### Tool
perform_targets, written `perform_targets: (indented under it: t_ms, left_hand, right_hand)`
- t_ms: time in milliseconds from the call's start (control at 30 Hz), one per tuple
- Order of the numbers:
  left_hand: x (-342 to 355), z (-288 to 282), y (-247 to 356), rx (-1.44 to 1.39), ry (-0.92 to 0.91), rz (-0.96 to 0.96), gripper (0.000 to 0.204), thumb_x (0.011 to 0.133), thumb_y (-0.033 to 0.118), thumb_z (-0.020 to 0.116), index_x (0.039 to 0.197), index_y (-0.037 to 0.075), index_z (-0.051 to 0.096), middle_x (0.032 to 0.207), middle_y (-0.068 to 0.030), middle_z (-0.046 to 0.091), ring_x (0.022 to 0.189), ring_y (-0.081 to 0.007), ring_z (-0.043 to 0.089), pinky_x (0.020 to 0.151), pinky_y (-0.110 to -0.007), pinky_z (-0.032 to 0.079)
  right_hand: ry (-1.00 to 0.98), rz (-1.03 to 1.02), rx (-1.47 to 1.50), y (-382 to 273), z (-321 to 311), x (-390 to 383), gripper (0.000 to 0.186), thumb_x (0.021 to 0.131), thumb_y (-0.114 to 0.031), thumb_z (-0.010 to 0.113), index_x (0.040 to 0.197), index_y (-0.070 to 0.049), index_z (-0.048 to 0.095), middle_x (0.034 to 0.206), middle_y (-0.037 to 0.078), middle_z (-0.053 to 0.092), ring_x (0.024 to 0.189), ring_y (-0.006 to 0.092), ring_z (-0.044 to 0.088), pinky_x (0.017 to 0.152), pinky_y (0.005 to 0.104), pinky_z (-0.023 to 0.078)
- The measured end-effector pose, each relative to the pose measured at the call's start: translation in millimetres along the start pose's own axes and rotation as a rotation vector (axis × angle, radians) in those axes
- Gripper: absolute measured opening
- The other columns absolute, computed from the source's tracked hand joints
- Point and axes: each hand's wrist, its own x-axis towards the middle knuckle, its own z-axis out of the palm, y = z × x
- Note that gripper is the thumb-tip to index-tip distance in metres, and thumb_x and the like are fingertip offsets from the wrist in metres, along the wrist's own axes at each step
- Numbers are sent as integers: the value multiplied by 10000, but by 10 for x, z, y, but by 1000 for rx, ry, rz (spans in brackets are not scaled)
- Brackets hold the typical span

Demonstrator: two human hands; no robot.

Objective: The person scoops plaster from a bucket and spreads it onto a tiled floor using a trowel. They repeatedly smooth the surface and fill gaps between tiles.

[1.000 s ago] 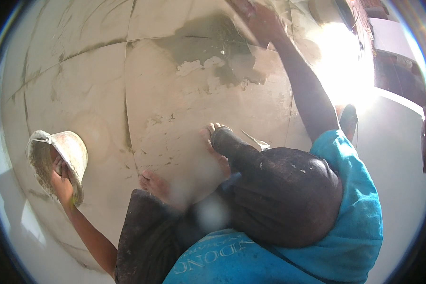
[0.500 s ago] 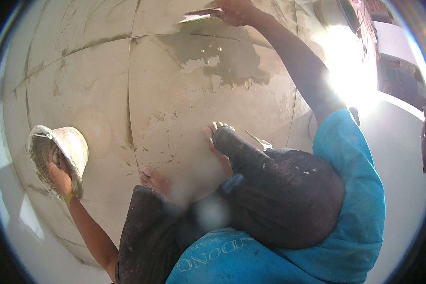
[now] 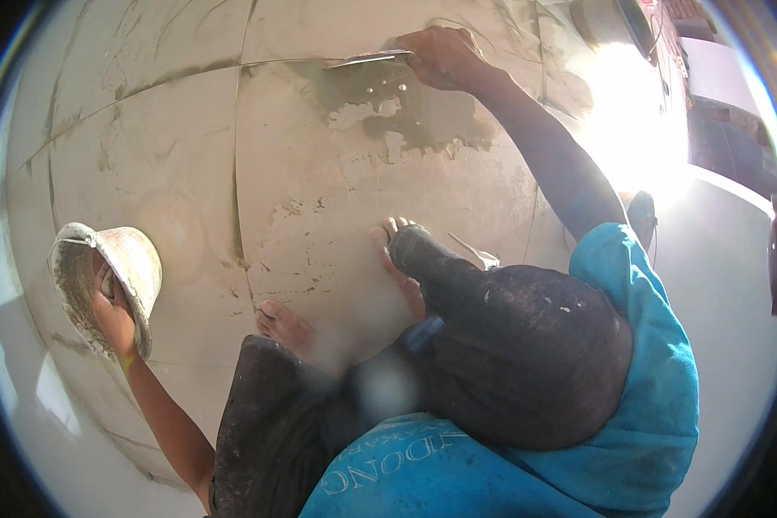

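Observation:
My left hand (image 3: 115,308) reaches inside a tipped, crusted pale bucket (image 3: 139,257) at the left, its fingers curled on a greyish thing I cannot make out. At the top, my right hand (image 3: 443,58) grips a thin flat scraper (image 3: 364,58), held flat at a grimy joint between beige tiles (image 3: 147,147), beside a wet grey-green patch (image 3: 436,112). Both bare feet (image 3: 287,326) are on the tiles below that patch.
A slim pale tool (image 3: 473,251) lies by my right foot, partly behind my knee. Another dark-rimmed container (image 3: 604,22) stands at the top right, near strong glare. A white curved surface (image 3: 716,285) fills the right side, a pale wall (image 3: 9,328) the far left.
My right hand went up and left, then came back down with the scraper, which now shows over the wet patch's upper edge. My left hand and the bucket have shifted only slightly.

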Motion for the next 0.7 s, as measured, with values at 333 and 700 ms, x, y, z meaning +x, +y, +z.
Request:
perform_targets:
  t_ms: [333, 700]
  left_hand:
    - [75, -69, 25, 32, -87, -48, 352, 956, 207, 526, 1246, 9, 550, 1194, -159, 605, 1109, -294, 559, 971, -382, 389]
    - [128, 9, -305, 41, 76, -63, 328, 958, 192, 524, 1215, -7, 565, 1154, -166, 621, 1068, -263, 578, 938, -360, 425]
  right_hand:
    - [323, -60, -194, 543, 217, 288, 291, 800, -231, 575, 1060, -133, 662, 936, 126, 687, 860, 315, 669, 709, 448, 527]
    - [-69, 107, -28, -155, 265, -293, 375, 795, -138, 552, 1157, -224, 594, 1010, 59, 634, 1008, 266, 612, 813, 448, 503]
